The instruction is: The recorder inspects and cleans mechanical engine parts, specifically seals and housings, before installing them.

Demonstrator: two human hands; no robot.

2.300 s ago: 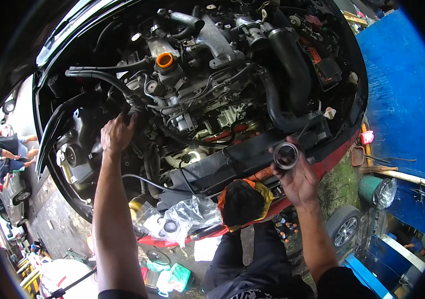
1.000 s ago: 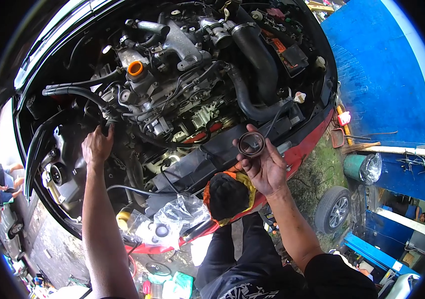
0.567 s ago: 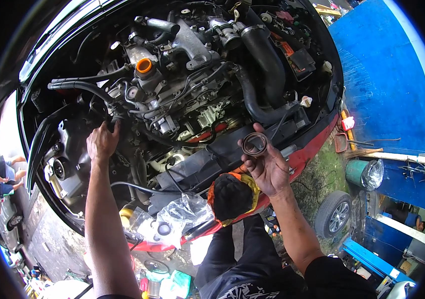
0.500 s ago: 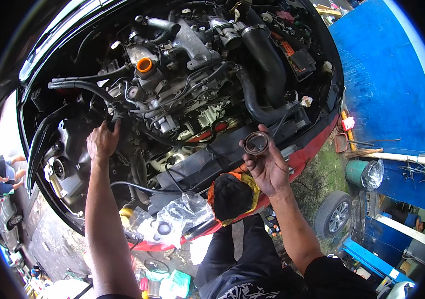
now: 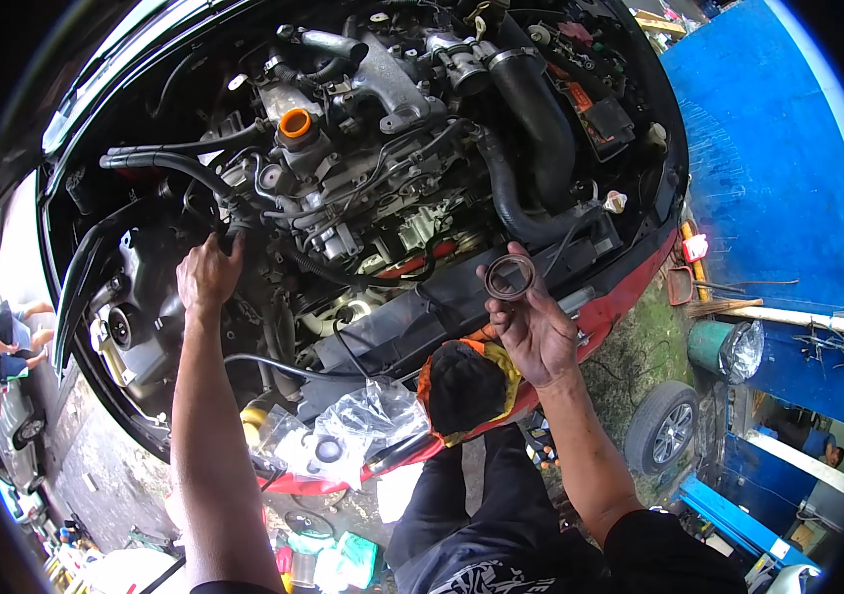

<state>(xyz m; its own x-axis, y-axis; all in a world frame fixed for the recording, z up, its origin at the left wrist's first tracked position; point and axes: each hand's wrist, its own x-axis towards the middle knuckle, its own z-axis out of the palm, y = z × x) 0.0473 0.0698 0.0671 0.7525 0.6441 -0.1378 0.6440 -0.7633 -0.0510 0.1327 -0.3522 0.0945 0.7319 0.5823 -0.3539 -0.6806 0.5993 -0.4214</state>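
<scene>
Between the thumb and fingers of my right hand is a brown ring-shaped oil seal, held up in front of the engine with its round opening toward me. My left hand is down at the left side of the engine, beside dark hoses. Its fingers are bent and close together, and their tips are lost among the dark parts, so what they grip is hidden. An orange-rimmed filler neck stands on the engine top. A thick black intake hose curves down its right side.
On the car's red front edge lie clear plastic bags with a dark ring in one. Beside them sits a black-lined, orange-and-yellow cap-like item. A wheel and green bin stand right; other people are far left.
My right hand has raised the oil seal slightly and turned it a little. My left hand stays at the same spot on the engine while the view shifts slightly.
</scene>
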